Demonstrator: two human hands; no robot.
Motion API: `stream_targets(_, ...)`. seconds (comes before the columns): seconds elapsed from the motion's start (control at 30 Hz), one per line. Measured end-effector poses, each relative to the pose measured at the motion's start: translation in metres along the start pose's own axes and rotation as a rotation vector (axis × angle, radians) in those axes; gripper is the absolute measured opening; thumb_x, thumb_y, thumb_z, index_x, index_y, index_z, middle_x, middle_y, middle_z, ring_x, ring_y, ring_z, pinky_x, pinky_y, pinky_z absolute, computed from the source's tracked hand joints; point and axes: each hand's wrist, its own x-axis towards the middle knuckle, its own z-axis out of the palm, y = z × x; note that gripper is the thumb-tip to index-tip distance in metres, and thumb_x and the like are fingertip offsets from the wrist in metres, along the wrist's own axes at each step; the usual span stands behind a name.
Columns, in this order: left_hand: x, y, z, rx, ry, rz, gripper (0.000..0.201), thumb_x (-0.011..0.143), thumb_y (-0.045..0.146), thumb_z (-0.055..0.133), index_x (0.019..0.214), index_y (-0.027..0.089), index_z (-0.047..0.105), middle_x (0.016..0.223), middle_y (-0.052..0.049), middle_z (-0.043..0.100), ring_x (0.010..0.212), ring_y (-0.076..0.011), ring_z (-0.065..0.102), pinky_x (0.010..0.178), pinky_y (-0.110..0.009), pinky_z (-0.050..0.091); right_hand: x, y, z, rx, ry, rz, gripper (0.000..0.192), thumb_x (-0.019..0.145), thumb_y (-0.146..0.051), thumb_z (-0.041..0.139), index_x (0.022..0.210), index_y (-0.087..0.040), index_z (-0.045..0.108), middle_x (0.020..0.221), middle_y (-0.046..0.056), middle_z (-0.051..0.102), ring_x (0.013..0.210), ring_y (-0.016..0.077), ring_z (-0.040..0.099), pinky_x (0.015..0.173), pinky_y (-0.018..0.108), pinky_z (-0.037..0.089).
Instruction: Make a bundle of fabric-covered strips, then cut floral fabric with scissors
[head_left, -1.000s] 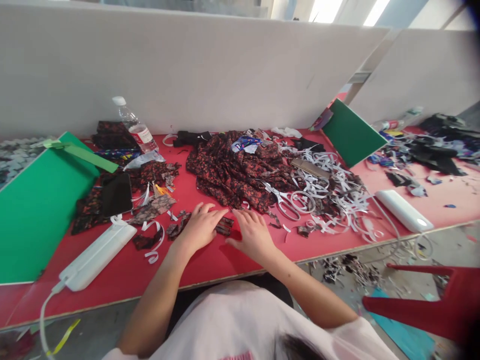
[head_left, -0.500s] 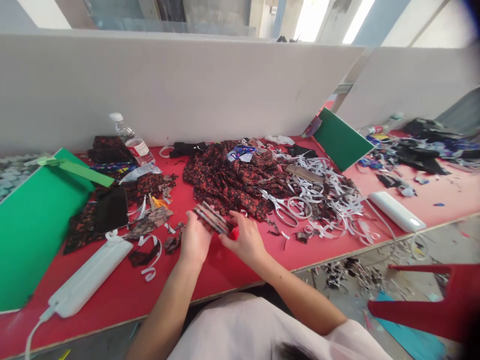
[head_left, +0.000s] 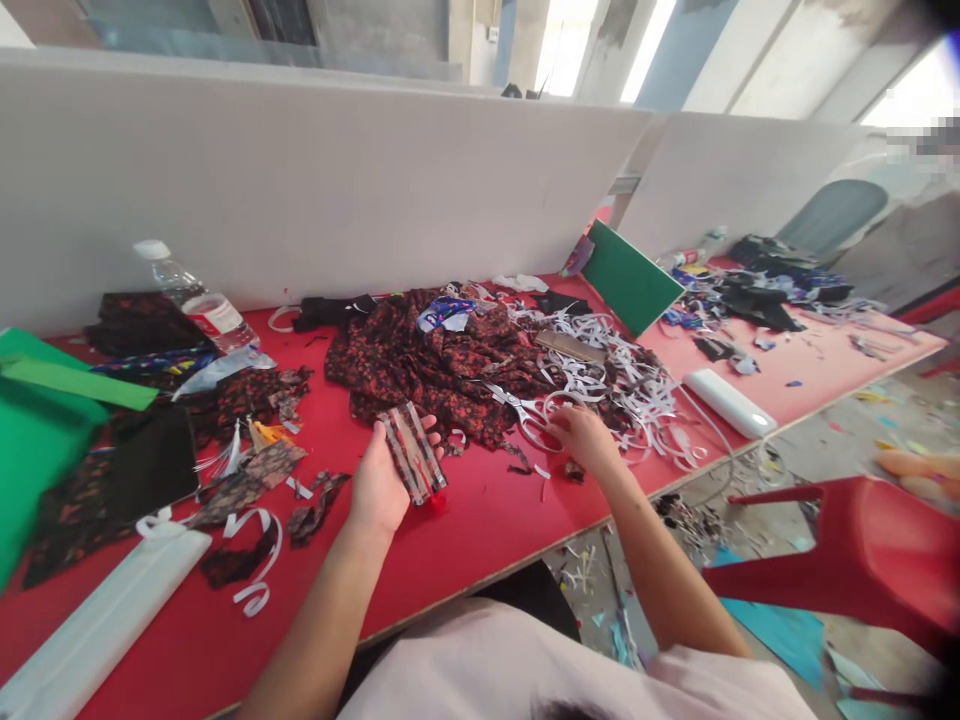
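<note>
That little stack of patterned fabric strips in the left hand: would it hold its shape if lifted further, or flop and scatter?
The stack of fabric strips lies across the left hand, looking thin and soft, so it would probably droop at unsupported ends. It looks light. The strips seem loosely layered, so they could slide apart if tilted. The right hand is off it, at the scissors.

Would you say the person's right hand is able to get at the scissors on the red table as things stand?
Probably yes. The right hand is already at the scissors, its fingers by the handle loops. The scissors lie on top of the patterned fabric and white strips, with nothing covering them. The left hand holds folded fabric strips, well clear.
</note>
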Motion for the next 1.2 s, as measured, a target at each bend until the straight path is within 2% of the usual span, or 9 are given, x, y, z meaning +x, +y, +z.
stream_targets(0.17,0.002,-0.007,-0.004,0.047,-0.077,-0.073,0.038,0.089,0.042,0.036,0.106,0.017,0.059,0.097,-0.009,0.069,0.079,-0.0193,0.066,0.076,-0.038,0.053,-0.002,0.001,0.004,-0.040,-0.003,-0.028,0.019,0.082,-0.026,0.052,0.087,-0.019,0.068,0.084,0.005,0.065,0.082,0.0174,0.057,0.073,0.025,0.037)
stream_targets(0.4,0.002,-0.009,-0.010,0.065,-0.092,-0.116,0.039,0.089,0.042,0.036,0.107,0.016,0.060,0.098,-0.009,0.070,0.081,-0.0194,0.067,0.073,-0.035,0.054,-0.008,-0.012,-0.006,-0.202,0.151,0.026,0.023,0.083,-0.021,0.043,0.070,-0.017,0.062,0.082,0.010,0.064,0.085,0.0219,0.053,0.081,0.033,0.031)
stream_targets(0.47,0.002,-0.010,-0.012,0.080,-0.105,-0.129,0.040,0.089,0.043,0.037,0.108,0.016,0.060,0.097,-0.010,0.070,0.080,-0.0193,0.067,0.072,-0.034,0.054,-0.009,-0.015,-0.020,-0.123,0.254,0.078,0.022,0.084,-0.022,0.040,0.075,-0.016,0.059,0.077,0.010,0.063,0.078,0.0209,0.054,0.076,0.032,0.034)
stream_targets(0.53,0.001,-0.011,-0.012,0.097,-0.119,-0.153,0.043,0.089,0.044,0.036,0.109,0.015,0.060,0.094,-0.010,0.070,0.078,-0.0197,0.067,0.070,-0.034,0.054,-0.010,-0.021,-0.035,0.089,0.317,0.086,0.021,0.086,-0.026,0.037,0.084,-0.017,0.057,0.072,0.006,0.062,0.068,0.0180,0.054,0.068,0.029,0.036)
stream_targets(0.67,-0.002,-0.013,-0.010,0.125,-0.148,-0.204,0.049,0.088,0.048,0.035,0.106,0.010,0.062,0.088,-0.013,0.071,0.075,-0.0206,0.067,0.067,-0.031,0.053,-0.009,-0.052,-0.047,0.625,0.166,-0.067,0.028,0.090,-0.037,0.036,0.106,-0.019,0.051,0.067,0.000,0.057,0.057,0.0129,0.048,0.057,0.025,0.037)
stream_targets(0.73,-0.004,-0.014,-0.010,0.129,-0.169,-0.199,0.051,0.087,0.049,0.035,0.104,0.010,0.063,0.086,-0.013,0.071,0.074,-0.0206,0.067,0.066,-0.030,0.053,-0.007,-0.072,-0.041,0.862,0.041,-0.135,0.034,0.090,-0.039,0.037,0.115,-0.018,0.047,0.067,-0.001,0.055,0.058,0.0122,0.048,0.056,0.024,0.038)
stream_targets(0.83,-0.007,-0.013,-0.012,0.124,-0.204,-0.165,0.051,0.086,0.051,0.037,0.103,0.011,0.063,0.084,-0.012,0.071,0.072,-0.0206,0.067,0.065,-0.030,0.052,-0.004,-0.100,-0.025,1.072,-0.083,-0.182,0.031,0.089,-0.040,0.041,0.109,-0.018,0.051,0.071,0.000,0.058,0.062,0.0118,0.050,0.058,0.024,0.040)
stream_targets(1.03,-0.008,-0.009,-0.013,0.146,-0.169,-0.141,0.055,0.085,0.054,0.036,0.103,0.010,0.064,0.079,-0.013,0.071,0.069,-0.0211,0.067,0.063,-0.030,0.052,-0.003,-0.124,-0.009,1.131,-0.122,-0.161,0.024,0.087,-0.040,0.045,0.098,-0.019,0.050,0.077,0.002,0.062,0.059,0.0107,0.049,0.053,0.022,0.037)
stream_targets(1.2,-0.006,-0.018,-0.013,0.216,-0.044,-0.038,0.050,0.081,0.054,0.043,0.097,0.011,0.065,0.076,-0.011,0.071,0.067,-0.0205,0.067,0.059,-0.028,0.051,-0.001,-0.139,-0.014,0.801,0.018,-0.264,0.016,0.087,-0.033,0.044,0.087,-0.019,0.053,0.073,0.000,0.051,0.059,0.0103,0.043,0.055,0.022,0.036)
